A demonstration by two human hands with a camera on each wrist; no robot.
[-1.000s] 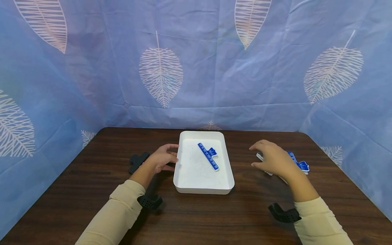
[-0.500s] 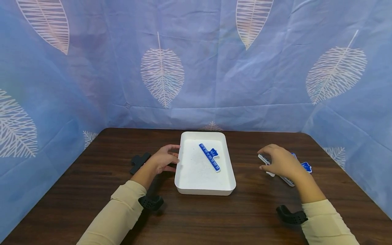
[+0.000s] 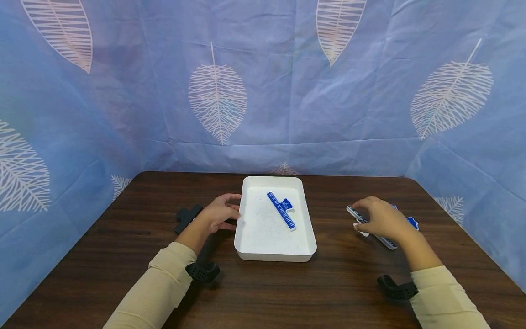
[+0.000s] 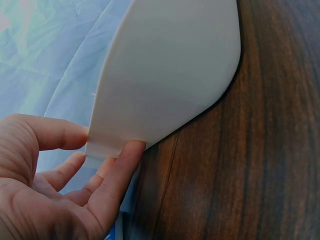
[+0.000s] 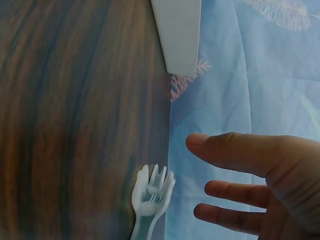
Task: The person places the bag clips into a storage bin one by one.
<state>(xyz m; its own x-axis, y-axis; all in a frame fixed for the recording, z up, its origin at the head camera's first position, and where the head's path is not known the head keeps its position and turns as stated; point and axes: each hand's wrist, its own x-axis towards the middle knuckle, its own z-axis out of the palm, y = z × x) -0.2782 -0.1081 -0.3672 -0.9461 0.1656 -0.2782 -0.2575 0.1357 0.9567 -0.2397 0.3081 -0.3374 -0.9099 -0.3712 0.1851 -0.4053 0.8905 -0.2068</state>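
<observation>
A white tray (image 3: 263,242) stands in the middle of the table, with a blue and white piano-key clip (image 3: 281,211) lying in it. My left hand (image 3: 219,213) touches the tray's left side with spread fingertips, and the left wrist view shows them against the tray wall (image 4: 170,60). At the right, my right hand (image 3: 384,219) hovers over a white clip with black keys (image 3: 386,242), partly covering it. In the right wrist view, thumb and fingers stand apart beside the clip's white handles (image 5: 150,200), with a gap between. Another blue clip (image 3: 412,223) is partly hidden behind that hand.
A black clip (image 3: 186,217) lies on the dark wooden table (image 3: 263,292), left of the left hand. A blue cloth with leaf prints (image 3: 263,114) hangs behind the table and along both sides.
My right hand has shifted right and slightly down over the white clip, its thumb and fingers now closer to the handles. The left hand stays at the tray.
</observation>
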